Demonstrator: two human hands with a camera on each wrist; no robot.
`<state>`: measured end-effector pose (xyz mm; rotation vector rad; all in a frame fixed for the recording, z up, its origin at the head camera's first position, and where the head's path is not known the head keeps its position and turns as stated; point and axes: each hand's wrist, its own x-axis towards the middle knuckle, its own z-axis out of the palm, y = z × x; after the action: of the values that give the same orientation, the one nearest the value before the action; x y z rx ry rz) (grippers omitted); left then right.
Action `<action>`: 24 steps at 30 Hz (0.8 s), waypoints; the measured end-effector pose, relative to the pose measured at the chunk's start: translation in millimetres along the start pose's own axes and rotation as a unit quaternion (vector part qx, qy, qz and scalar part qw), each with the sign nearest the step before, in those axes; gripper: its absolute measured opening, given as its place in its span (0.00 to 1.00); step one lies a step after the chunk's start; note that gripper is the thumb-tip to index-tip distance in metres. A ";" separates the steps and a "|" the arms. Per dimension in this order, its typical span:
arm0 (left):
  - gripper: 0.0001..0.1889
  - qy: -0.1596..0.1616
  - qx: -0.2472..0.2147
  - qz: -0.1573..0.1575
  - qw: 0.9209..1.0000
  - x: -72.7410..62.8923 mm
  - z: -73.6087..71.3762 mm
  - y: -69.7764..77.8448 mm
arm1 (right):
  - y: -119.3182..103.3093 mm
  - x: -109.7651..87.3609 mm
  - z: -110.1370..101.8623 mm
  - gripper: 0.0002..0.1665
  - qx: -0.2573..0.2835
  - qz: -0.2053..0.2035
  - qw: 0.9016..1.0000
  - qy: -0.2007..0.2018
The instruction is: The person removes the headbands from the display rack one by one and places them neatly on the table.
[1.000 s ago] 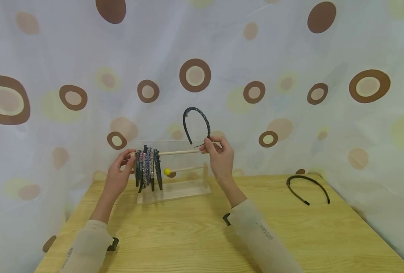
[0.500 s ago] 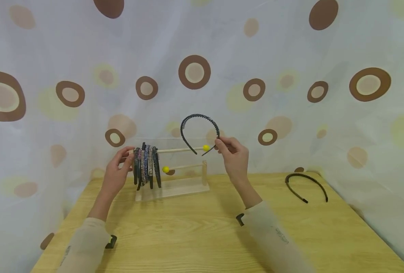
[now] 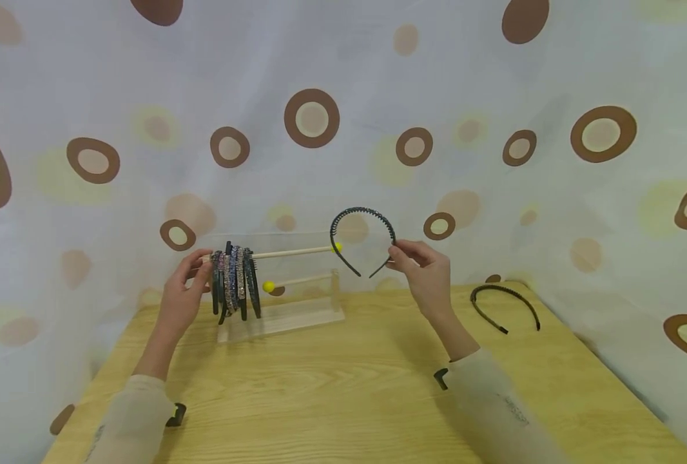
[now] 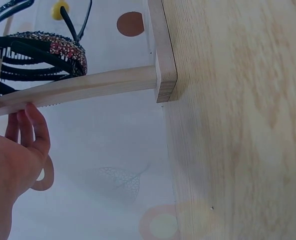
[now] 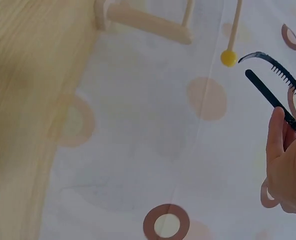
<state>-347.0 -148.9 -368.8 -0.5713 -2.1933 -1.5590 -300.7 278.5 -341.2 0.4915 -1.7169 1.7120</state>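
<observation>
My left hand [image 3: 182,293] grips the top of the upright post [image 4: 88,86] of a wooden headband stand [image 3: 309,318]. Several dark and glittery headbands [image 3: 233,280] hang bunched on the upper rod close to that hand. My right hand [image 3: 430,277] pinches a black toothed headband [image 3: 362,209] near one end and holds it up, arch on top. In the head view this headband overlaps the yellow ball [image 3: 338,247] tipping the upper rod. The right wrist view shows its two ends [image 5: 267,90] just beside the ball, the band off the rod.
Another dark headband [image 3: 490,321] lies on the wooden table [image 3: 320,393] at the right. The stand's lower rod ends in a second yellow ball [image 3: 269,287]. A spotted white sheet [image 3: 343,180] hangs behind the table.
My right hand has moved right with the black headband, which has turned to face the camera more, uncovering the rod's yellow end. My left hand keeps its grip on the stand.
</observation>
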 end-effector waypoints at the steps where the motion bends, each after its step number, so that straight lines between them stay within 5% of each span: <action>1: 0.23 0.001 0.000 0.001 1.000 -0.4 -0.7 -1.4 | 1.4 -1.5 -5.8 0.11 -0.005 0.005 1.000 0.001; 10: 0.22 0.006 0.000 0.005 1.000 -1.7 -3.6 -11.5 | 13.2 -22.3 -67.9 0.16 -0.096 0.070 0.993 0.015; 21: 0.23 0.002 -0.005 0.001 1.000 -0.5 -0.2 -1.5 | 14.5 -51.7 -142.7 0.19 -0.211 0.098 0.972 -0.015; 24: 0.23 0.004 -0.001 -0.003 1.000 -0.7 1.9 -1.9 | 7.7 -55.0 -161.6 0.21 -0.254 0.118 0.960 -0.022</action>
<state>-347.6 -147.8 -371.3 -0.5587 -2.1891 -1.5641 -236.7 427.4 -395.2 0.0917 -2.2210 1.3344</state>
